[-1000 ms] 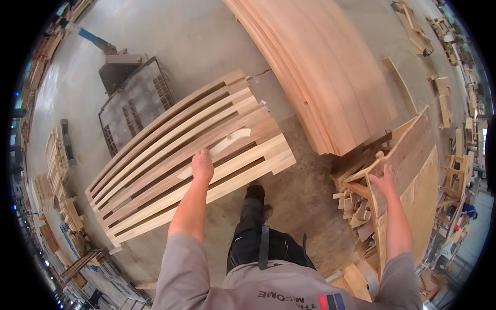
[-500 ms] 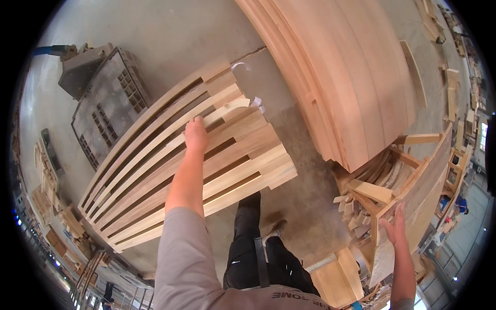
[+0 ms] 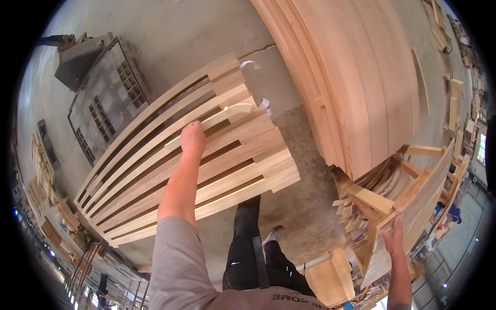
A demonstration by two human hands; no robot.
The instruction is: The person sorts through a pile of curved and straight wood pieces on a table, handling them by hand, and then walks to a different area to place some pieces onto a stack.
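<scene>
Beneath my left arm is a stack of long, curved pale wooden slats (image 3: 235, 178), fanned with dark gaps between them. My left hand (image 3: 193, 137) is closed round a thin wooden strip (image 3: 235, 110) lying over the stack. The strip's tapered, curled end reaches towards the slats' stepped right ends, and its other end shows just past my hand. On the right, my right hand (image 3: 394, 236) lies against a large plywood panel (image 3: 408, 219), the side of a scrap bin, with its fingers stretched out and thumb apart.
Big curved wooden panels (image 3: 356, 77) stand at the far right, and offcuts (image 3: 354, 212) fill the bin. A grey slotted metal plate (image 3: 106, 103) is on the far left. Wood shavings (image 3: 250, 64) cling near the slat ends. A board (image 3: 328, 281) lies near my legs.
My left hand has moved slightly left and down with the strip, which now lies lower over the slats. My right hand stays at the panel. The whole view has shifted a little.
</scene>
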